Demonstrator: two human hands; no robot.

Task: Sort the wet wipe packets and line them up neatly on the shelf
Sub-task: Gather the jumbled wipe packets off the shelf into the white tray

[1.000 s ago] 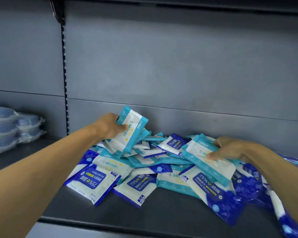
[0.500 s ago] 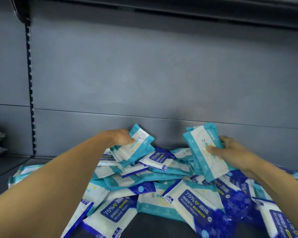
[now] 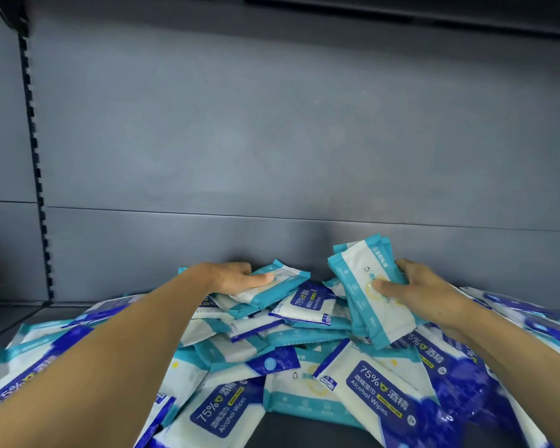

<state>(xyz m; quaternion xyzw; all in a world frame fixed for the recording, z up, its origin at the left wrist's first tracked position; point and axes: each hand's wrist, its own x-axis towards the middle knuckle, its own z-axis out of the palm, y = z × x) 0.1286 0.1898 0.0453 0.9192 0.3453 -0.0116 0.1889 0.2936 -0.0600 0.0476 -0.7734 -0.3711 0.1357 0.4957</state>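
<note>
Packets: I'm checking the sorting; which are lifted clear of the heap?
The teal-edged packets gripped in the right hand, tilted upright; the rest lie flat.

A loose heap of wet wipe packets (image 3: 304, 367) covers the dark shelf (image 3: 0, 321), some teal and white, others dark blue and white with "75% Alcohol Wipes" printed on them. The left hand (image 3: 236, 278) lies on a teal packet (image 3: 269, 291) at the back of the heap, thumb along its top face and the other fingers curled over its far edge. The right hand (image 3: 414, 291) holds a small stack of teal packets (image 3: 369, 289) tilted up on end above the heap, thumb pressed on the front packet. Behind stands a grey back panel (image 3: 288, 124) with a slotted upright (image 3: 34, 156) at the left.
</note>
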